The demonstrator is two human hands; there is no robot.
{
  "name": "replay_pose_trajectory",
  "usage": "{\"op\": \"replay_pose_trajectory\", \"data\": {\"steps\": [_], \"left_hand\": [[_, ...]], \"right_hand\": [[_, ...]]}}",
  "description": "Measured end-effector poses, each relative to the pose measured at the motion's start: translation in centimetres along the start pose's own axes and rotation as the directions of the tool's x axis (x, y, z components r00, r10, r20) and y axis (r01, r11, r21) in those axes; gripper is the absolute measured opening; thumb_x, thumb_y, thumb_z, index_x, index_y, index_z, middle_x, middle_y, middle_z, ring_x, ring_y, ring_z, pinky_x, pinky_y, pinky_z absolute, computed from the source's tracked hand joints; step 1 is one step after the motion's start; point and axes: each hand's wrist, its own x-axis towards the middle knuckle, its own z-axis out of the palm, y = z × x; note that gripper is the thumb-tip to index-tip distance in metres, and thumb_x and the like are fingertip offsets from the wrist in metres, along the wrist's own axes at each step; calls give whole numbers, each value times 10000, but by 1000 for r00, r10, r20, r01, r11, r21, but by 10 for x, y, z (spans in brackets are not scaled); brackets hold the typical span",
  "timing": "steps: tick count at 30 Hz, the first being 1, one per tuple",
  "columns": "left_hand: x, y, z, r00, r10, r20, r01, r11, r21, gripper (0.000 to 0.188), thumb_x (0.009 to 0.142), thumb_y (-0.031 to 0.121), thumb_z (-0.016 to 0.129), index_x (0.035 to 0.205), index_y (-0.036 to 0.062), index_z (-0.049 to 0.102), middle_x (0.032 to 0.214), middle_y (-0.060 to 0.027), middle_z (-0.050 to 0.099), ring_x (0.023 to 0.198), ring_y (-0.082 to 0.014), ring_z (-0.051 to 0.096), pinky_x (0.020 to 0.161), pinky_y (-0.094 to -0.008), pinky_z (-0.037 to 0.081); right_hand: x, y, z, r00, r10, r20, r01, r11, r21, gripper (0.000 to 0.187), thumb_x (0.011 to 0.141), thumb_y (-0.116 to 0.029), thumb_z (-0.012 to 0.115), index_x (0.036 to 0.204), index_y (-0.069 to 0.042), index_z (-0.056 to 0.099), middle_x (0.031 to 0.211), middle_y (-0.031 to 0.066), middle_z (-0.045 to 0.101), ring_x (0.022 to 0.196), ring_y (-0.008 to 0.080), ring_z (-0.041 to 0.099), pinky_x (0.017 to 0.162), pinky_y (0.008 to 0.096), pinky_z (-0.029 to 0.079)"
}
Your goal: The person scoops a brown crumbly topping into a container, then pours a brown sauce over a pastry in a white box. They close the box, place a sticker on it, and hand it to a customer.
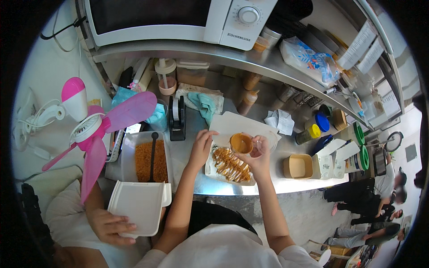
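My right hand [259, 157] holds a small clear cup of brown sauce [241, 143], tilted over a white paper tray [209, 166] of food. The food [230, 164] is a row of pale pieces striped with brown sauce. My left hand [201, 145] grips the tray's far left corner, fingers curled down on it. The tray sits at the front edge of a steel counter [187, 154]. At the lower left, another person's hand [107, 225] holds a white plastic lid [136, 207].
A clear tub of orange-brown crumbs [144, 161] with a black spoon stands left of the tray, beside a pink fan [96, 127]. A black tape dispenser [177, 118], sauce bottles [247, 102], lidded jars [313, 131] and a cardboard box [298, 166] crowd the counter. A microwave [178, 20] sits above. People sit at the lower right.
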Motion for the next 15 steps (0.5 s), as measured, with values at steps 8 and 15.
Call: {"op": "replay_pose_trajectory", "data": {"steps": [8,15], "left_hand": [[-13,4,5,972,20,-232,-8,999,52,225,972,13,490,1157,37,614,1212,-159,537,1143,-307,544,982,-371,452],[-27,3,10,888,-92,-450,28,989,-147,216,966,-23,465,1161,6,553,1196,-134,514,1112,-233,540,984,-348,463]], "right_hand": [[9,-41,9,997,-82,5,81,995,59,826,705,46,841,1342,-79,331,1341,211,567,1192,271,604,1050,374,477],[14,-75,16,996,-88,16,85,989,122,885,680,60,844,1380,-92,325,1347,218,562,1219,273,588,1061,387,475]]}}
